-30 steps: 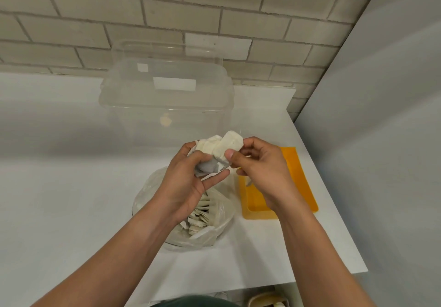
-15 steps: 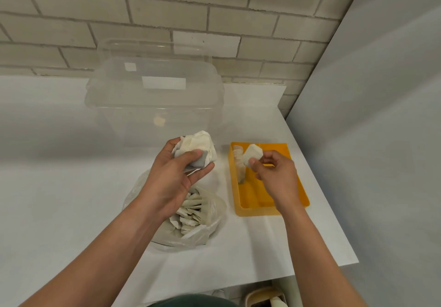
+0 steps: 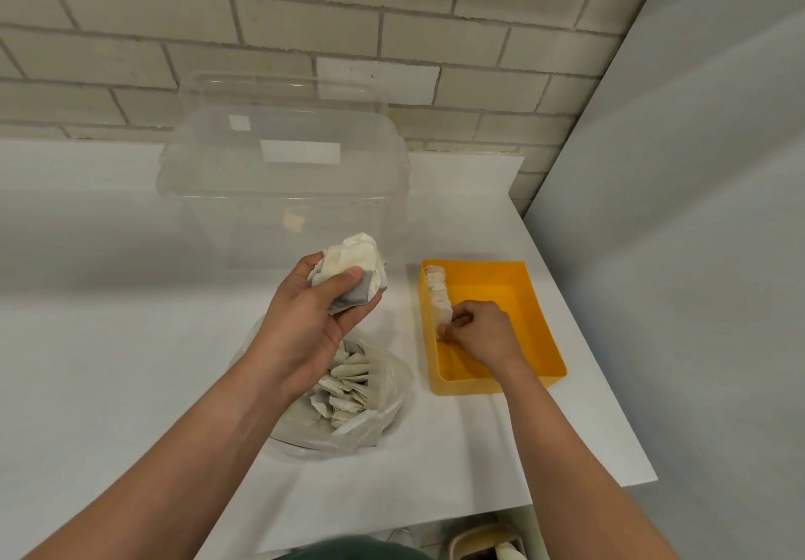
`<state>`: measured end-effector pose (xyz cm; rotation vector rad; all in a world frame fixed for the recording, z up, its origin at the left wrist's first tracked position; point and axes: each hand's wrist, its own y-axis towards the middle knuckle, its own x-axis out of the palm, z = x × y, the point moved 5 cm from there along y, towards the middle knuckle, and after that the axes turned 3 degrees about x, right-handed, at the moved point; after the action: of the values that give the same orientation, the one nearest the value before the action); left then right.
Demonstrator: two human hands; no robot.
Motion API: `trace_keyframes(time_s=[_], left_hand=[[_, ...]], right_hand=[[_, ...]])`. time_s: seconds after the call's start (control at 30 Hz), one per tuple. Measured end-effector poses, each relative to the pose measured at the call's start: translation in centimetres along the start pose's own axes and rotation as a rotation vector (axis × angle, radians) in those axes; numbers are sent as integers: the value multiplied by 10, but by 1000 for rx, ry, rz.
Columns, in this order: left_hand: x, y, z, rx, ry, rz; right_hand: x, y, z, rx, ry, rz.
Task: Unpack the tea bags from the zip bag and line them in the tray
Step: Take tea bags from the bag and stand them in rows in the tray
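Orange and shallow, the tray (image 3: pixel 461 386) sits on the white desk (image 3: pixel 109 363) to the right of the zip bag (image 3: pixel 387 385), near the desk's right edge. A row of tea bags (image 3: pixel 437 287) stands on edge along the tray's left wall, running from the far corner toward the person.

The right hand (image 3: pixel 483 333) is inside the tray at the near end of that row. Its grip is closed, with thumb and curled fingers pinching a single tea bag (image 3: pixel 445 320) that touches the last bag in the row.

The left hand (image 3: pixel 313 320) is raised above the zip bag, palm turned partly up. Its grip is wrapped round a loose bunch of tea bags (image 3: pixel 355 261), with the thumb pressed across the front of the bunch and the fingers curled beneath it.

The zip bag is clear and crumpled, lying open on the desk under the left wrist. More pale tea bags (image 3: pixel 348 385) are piled inside it.

Behind both hands stands a large clear plastic container (image 3: pixel 283 176), close to the pale brick wall (image 3: pixel 305 15). A plain grey wall borders the desk on the right.
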<state>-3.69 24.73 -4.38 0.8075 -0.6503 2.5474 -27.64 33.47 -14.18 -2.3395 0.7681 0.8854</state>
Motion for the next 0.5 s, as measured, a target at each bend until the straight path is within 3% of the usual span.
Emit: trace_keyframes(time_s=[0.5], left_hand=[[0, -6, 2, 0, 34, -13]], right_hand=[[9, 0, 6, 59, -184, -22]])
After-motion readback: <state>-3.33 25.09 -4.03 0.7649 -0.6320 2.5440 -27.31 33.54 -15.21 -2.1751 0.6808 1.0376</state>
